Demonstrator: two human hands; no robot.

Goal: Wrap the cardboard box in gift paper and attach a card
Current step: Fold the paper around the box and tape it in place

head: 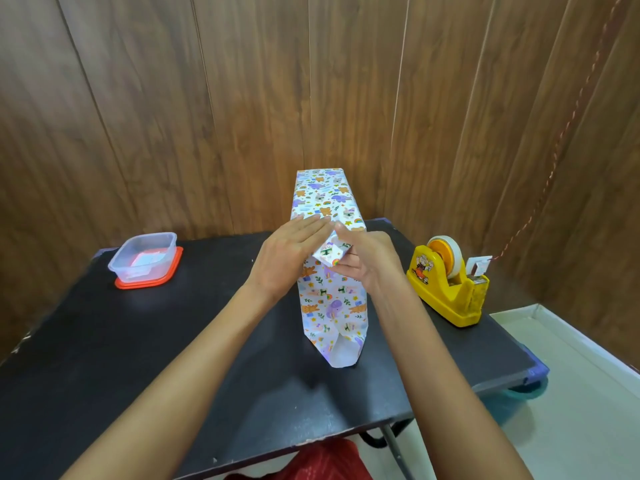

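Flap-folding on the gift paper (330, 306).
My left hand (287, 251) presses flat-fingered; right hand (367, 263) pinches the flap (329, 254). Next, I reckon: tape from the dispenser (446, 289).

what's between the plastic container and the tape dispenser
In the head view, the wrapped box is between them, left hand pressed flat on it, right hand pinching its folded flap.

Bare forearms are seen stretched forward from 7 and 5 o'clock, wrists close together. Left hand (289, 252) is held flat, fingers straight, aimed at 2 o'clock. Right hand (369, 259), at its 3 o'clock, is curled, with a gift paper (328, 253) flap pinched.
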